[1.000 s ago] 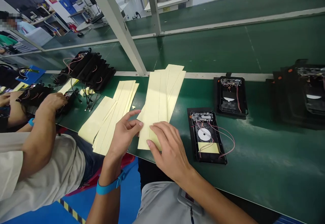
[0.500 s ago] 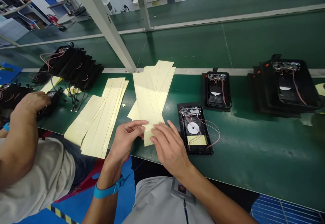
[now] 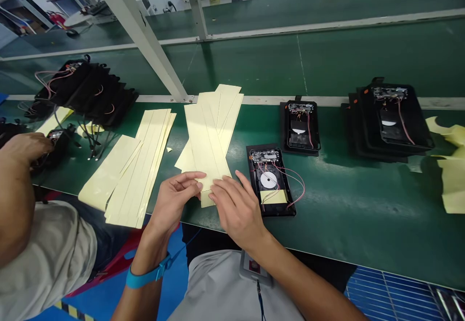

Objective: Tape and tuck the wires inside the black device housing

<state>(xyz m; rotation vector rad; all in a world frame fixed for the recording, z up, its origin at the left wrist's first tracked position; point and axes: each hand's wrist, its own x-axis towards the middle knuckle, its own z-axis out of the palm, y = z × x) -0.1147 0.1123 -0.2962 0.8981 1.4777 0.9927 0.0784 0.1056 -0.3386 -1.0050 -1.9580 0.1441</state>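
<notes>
Pale yellow paper strips (image 3: 205, 127) lie fanned out in front of me, marked with lengthwise lines. My left hand (image 3: 178, 197) pinches the near end of the top strip at its left edge, thumb against fingertips. My right hand (image 3: 238, 207) holds that same end from the right, fingers over the paper and thumb beside them. A crosswise line shows on the strip between my hands; the fingers hide part of it. Right of my right hand lies an open black case (image 3: 272, 180) with a circuit board, a white disc, pink wires and a yellow paper piece inside.
More yellow strips (image 3: 140, 166) lie to the left. Another black case (image 3: 300, 127) and a stack of cases (image 3: 394, 122) stand right. Crumpled yellow paper (image 3: 452, 166) is at the far right. A co-worker's hand (image 3: 25, 149) works near stacked black cases (image 3: 83, 90). A metal post (image 3: 145, 40) rises behind.
The view has shifted slightly to the right, bringing the crumpled yellow paper into sight. Both hands keep nearly the same hold on the strip's end.
</notes>
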